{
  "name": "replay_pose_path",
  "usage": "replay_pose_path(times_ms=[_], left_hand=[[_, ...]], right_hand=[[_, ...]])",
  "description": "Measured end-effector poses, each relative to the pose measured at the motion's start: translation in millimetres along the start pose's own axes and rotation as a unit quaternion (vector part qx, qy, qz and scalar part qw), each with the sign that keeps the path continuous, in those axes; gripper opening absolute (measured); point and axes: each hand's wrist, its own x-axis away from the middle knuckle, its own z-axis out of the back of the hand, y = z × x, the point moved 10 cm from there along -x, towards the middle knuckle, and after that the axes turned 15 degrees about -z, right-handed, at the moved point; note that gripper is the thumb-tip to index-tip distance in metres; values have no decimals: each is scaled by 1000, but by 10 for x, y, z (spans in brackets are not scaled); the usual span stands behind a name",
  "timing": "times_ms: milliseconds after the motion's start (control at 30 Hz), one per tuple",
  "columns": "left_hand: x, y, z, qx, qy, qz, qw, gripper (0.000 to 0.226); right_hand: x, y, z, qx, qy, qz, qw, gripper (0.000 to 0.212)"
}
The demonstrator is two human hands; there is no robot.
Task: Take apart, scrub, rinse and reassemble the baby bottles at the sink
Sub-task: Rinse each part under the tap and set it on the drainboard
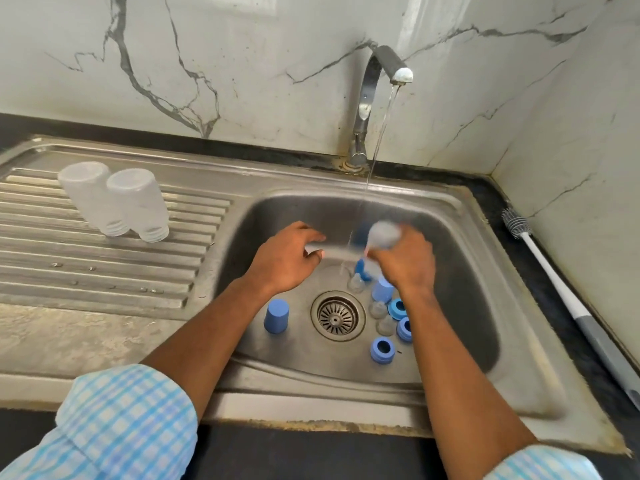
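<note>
2 blue-white checked sleeves [131, 420], apparently rolled.

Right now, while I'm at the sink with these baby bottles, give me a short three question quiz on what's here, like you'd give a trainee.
1. True or false: water is running from the tap.
2. How many clear bottles stand upside down on the drainboard?
3. Where does the long-handled brush lie? A, in the basin; B, on the counter right of the sink; C, on the drainboard.
Key: 1 true. 2 two. 3 B.
</note>
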Motion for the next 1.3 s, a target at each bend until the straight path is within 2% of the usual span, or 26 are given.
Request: replay_pose_path(times_ms=[67,100,133,200,233,300,333,433,467,533,567,667,700,767,800,867,900,933,1000,1033,1100,1133,1233,1300], left_hand=[[-5,-39,10,3,4,8,1000,35],[0,-46,16,1,6,10,1000,35],[3,-37,12,-1,3,7,1000,35],[8,5,-14,-3,-5,2,1000,35],[7,12,-20,-4,-9,3,1000,35],[-11,-4,-26,-8,-10,8,1000,35],[-2,-25,-21,-11,-9,10,1000,36],[-3,11,-39,-15,-12,1,1000,36],[1,5,-37,-14,-13,3,1000,35],[-20,-17,-41,-15,-11,7,1000,34],[-6,-35,-32,-16,-11,10,1000,34],[-6,6,-41,-17,-16,4,1000,34],[-1,17,-43,-17,-20,4,1000,35],[-11,-2,-41,-16,-20,11,1000,36],[-6,-8,-36,-16,-19,13,1000,36],[11,15,-32,-17,-21,10,1000,36],[8,34,-29,-15,-20,9,1000,35],[12,38,-36,-14,-23,10,1000,35],[7,16,-32,-12,-20,16,1000,36],[16,21,-33,-14,-22,14,1000,36],[18,47,-34,-16,-23,10,1000,36],[20,38,-28,-16,-23,12,1000,36],[17,13,-12,-15,-14,17,1000,37],[24,20,33,-10,4,17,1000,37]], right_hand=[[68,-156,359,-128,104,55,985,64],[114,-199,429,-147,125,70,979,63],[99,-189,356,-110,96,53,988,59],[57,13,41,-5,-8,-21,1000,49],[72,6,80,-13,10,-19,1000,52],[145,-139,376,-132,111,34,985,63],[158,-191,399,-160,124,52,978,64],[87,-80,7,-29,7,-6,1000,50],[110,-89,50,-39,33,0,999,51],[178,-188,373,-148,143,53,977,60],[179,-221,396,-168,152,66,972,62],[70,-90,23,-24,15,-1,1000,51],[82,-82,64,-30,40,4,999,52],[124,-179,334,-138,120,50,982,59],[100,-208,322,-141,113,55,982,58],[71,-103,24,-34,8,0,999,52],[39,-23,-50,-6,-10,-21,1000,51],[63,-35,35,-22,25,-15,999,53],[87,-150,297,-134,106,30,985,57],[75,-175,273,-142,91,40,985,53],[62,-96,-29,-40,-28,-2,999,41],[80,-63,-92,-23,-42,-12,999,42],[137,-232,243,-157,74,53,983,51],[155,-260,75,-106,15,46,993,54]])
